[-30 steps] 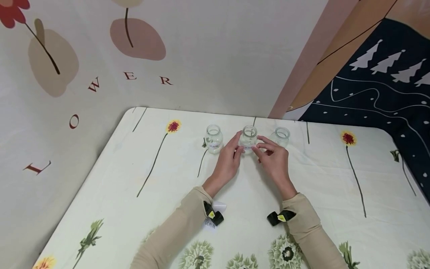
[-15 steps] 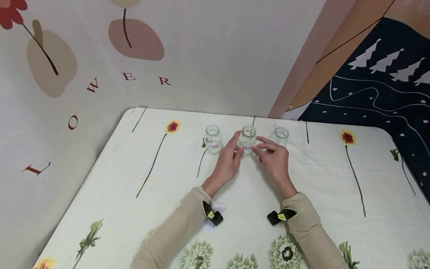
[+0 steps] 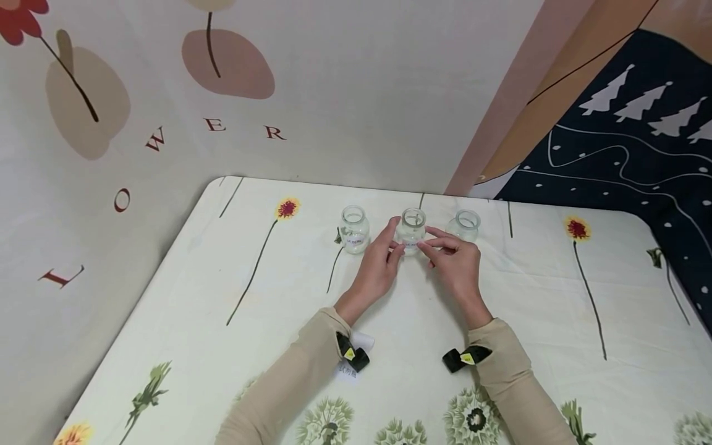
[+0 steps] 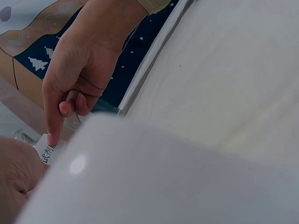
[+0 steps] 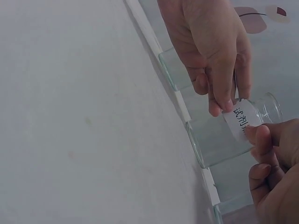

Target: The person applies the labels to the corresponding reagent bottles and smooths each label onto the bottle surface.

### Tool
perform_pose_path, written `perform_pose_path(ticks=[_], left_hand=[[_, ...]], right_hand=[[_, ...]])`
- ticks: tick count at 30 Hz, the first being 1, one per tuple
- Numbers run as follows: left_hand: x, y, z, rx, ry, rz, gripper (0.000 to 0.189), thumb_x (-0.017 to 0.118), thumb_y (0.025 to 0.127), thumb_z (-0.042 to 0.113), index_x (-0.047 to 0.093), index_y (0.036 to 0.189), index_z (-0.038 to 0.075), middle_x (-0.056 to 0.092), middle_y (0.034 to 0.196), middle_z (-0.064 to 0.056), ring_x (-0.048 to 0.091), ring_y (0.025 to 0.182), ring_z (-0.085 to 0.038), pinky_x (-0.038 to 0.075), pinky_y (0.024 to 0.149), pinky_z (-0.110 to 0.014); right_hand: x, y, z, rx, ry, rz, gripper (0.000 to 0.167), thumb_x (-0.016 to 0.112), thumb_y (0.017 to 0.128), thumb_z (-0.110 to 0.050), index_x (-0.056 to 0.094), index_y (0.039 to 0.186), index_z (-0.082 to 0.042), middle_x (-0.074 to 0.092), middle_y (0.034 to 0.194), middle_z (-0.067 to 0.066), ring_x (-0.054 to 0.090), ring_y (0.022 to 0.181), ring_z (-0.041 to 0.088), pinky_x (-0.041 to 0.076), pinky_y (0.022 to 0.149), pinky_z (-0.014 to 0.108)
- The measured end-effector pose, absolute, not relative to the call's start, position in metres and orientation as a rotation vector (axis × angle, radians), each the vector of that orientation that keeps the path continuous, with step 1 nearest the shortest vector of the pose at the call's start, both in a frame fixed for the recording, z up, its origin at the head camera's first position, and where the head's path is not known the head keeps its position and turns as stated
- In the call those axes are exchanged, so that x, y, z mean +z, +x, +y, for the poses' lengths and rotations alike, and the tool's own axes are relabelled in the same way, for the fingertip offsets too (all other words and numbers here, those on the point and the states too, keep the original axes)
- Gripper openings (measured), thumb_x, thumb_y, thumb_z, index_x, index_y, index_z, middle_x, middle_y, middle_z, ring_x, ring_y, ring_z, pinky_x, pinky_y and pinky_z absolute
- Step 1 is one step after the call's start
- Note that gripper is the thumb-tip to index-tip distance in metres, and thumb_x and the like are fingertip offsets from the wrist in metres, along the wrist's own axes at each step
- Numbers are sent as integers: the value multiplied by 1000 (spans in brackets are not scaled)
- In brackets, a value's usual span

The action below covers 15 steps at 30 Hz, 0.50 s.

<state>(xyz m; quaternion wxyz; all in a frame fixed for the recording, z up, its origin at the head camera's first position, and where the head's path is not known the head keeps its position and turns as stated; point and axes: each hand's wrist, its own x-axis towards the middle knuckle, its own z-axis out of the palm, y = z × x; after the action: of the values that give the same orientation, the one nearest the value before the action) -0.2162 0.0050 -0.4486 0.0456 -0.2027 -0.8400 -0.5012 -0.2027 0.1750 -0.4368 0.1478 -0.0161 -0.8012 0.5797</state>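
Observation:
A clear glass jar (image 3: 411, 232) stands upright and lidless between both hands. A white label (image 5: 239, 120) with printed black characters lies against its body. My left hand (image 3: 376, 266) holds the jar from the left, its thumb at the label's left end. From the right, my right hand (image 3: 457, 262) holds it, with the thumb on the label's other end and more fingers along the jar's side. The right wrist view shows both thumbs on the label. In the left wrist view, a blurred white sheet (image 4: 154, 172) hides much of the work.
Another labelled jar (image 3: 354, 232) stands to the left, and a third jar (image 3: 465, 224) to the right, partly behind the right hand. Beside the left wrist lie a white rolled piece (image 3: 363, 341) and a printed label (image 3: 347, 371). A flowered cloth (image 3: 278, 278) covers the table.
Both hands stay at the middle jar, with only slight shifts of the fingers and thumbs at the label. The other jars have not moved.

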Motion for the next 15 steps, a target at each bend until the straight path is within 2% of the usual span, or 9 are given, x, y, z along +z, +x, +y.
perform_pose_path(ticks=[4, 11, 15], left_hand=[[-448, -216, 5, -1534, -614, -2567, 52, 55, 106, 3, 38, 156, 5, 66, 111, -14, 67, 89, -22, 52, 74, -26], [-447, -216, 5, -1541, -615, -2570, 54, 54, 106, 3, 37, 157, 5, 66, 110, -15, 67, 88, -22, 52, 73, -26], [-447, -216, 4, -1551, -617, -2572, 55, 55, 106, 2, 36, 158, 3, 66, 112, -15, 65, 87, -20, 52, 72, -26]], right_hand=[[-437, -202, 175, 1694, -48, -2285, 12, 84, 87, -7, 81, 89, 4, 75, 120, 10, 65, 52, 22, 39, 50, 18], [-437, -203, 176, 1753, -46, -2234, 11, 84, 86, -3, 76, 88, 5, 75, 119, 14, 62, 48, 20, 37, 49, 17], [-435, -203, 177, 1772, -59, -2238, 15, 82, 86, 1, 72, 96, 5, 75, 116, 17, 62, 49, 18, 39, 48, 18]])
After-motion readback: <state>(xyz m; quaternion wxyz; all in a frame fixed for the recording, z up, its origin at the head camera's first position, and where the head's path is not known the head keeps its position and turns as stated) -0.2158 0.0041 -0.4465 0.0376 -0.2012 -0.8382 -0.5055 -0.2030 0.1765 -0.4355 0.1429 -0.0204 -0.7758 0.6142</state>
